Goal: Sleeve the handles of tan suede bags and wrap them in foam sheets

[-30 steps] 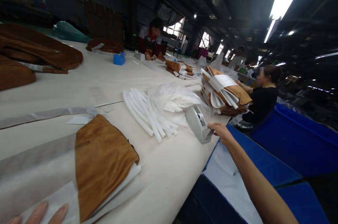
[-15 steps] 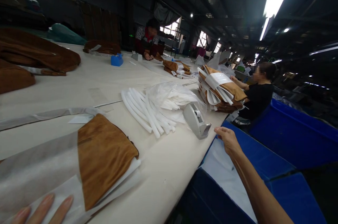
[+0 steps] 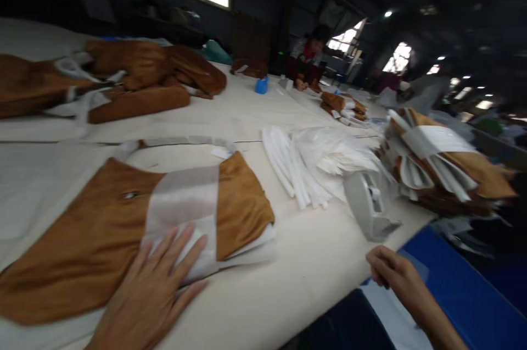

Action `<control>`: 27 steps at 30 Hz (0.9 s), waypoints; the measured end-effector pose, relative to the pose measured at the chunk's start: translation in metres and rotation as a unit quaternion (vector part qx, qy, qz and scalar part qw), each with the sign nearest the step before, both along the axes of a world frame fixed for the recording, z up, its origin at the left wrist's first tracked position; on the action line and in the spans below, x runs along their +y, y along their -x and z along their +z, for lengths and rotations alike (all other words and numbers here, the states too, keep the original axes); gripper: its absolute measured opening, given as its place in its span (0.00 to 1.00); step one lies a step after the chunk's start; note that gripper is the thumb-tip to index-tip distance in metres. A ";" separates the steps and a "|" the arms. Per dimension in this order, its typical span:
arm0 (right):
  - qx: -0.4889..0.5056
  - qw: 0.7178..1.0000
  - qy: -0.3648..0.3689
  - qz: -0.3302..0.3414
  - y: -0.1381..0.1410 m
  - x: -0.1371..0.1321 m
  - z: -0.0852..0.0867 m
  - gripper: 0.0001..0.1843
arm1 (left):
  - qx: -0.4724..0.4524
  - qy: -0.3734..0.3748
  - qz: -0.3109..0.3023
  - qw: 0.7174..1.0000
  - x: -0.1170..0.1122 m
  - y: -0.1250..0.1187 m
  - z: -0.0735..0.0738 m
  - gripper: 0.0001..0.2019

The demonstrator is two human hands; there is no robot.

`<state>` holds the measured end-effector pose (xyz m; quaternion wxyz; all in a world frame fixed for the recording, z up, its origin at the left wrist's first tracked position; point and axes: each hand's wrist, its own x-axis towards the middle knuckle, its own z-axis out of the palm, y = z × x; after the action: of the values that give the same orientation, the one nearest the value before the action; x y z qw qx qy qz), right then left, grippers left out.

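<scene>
My left hand lies flat with fingers spread on a white paper band wrapped round a folded brown suede piece on the white table. My right hand hovers at the table's near edge with its fingers curled in a pinch; what they hold, if anything, is too small to make out. A grey tape dispenser stands just beyond that hand.
White foam tubes and a clear plastic bag of white pieces lie mid-table. A stack of wrapped brown pieces is at the right. More brown suede is heaped far left. A blue bin sits below. A person works far off.
My view has swung left and down. My right hand has drawn back from the tape dispenser toward me, fingers now pinched. My left hand has slid further onto the paper band.
</scene>
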<state>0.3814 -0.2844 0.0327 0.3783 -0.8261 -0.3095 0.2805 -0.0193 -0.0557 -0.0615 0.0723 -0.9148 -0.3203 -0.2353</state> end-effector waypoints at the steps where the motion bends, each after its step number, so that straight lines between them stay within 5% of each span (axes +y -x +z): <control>1: 0.000 0.994 0.035 0.106 0.013 0.007 0.014 0.19 | 0.028 -0.010 0.000 1.000 -0.003 0.002 0.003 0.31; 4: 0.034 0.912 0.119 0.391 0.061 0.045 0.058 0.16 | 0.059 -0.031 0.010 0.998 -0.008 0.002 0.010 0.31; 6: 0.048 0.842 0.140 0.518 0.095 0.084 0.079 0.14 | 0.065 -0.029 0.018 0.997 -0.011 0.001 0.013 0.31; 10: 0.006 0.727 0.076 0.682 0.150 0.179 0.081 0.10 | 0.054 -0.007 0.024 0.998 -0.017 0.001 0.015 0.31; 14: -0.230 0.644 0.069 0.727 0.180 0.258 0.058 0.09 | 0.040 0.004 0.021 0.999 -0.018 0.000 0.014 0.32; 17: -0.375 0.588 0.059 0.714 0.194 0.285 0.047 0.10 | 0.019 0.018 0.022 0.999 -0.017 0.000 0.013 0.31; 27: -0.494 0.554 0.077 0.666 0.216 0.296 0.031 0.07 | 0.019 0.036 0.013 0.999 -0.018 0.001 0.010 0.35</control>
<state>0.1651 0.0112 0.0642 -0.1939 -0.4187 -0.8869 0.0232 -0.0198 -0.0733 -0.0512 0.0484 -0.9168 -0.3388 -0.2057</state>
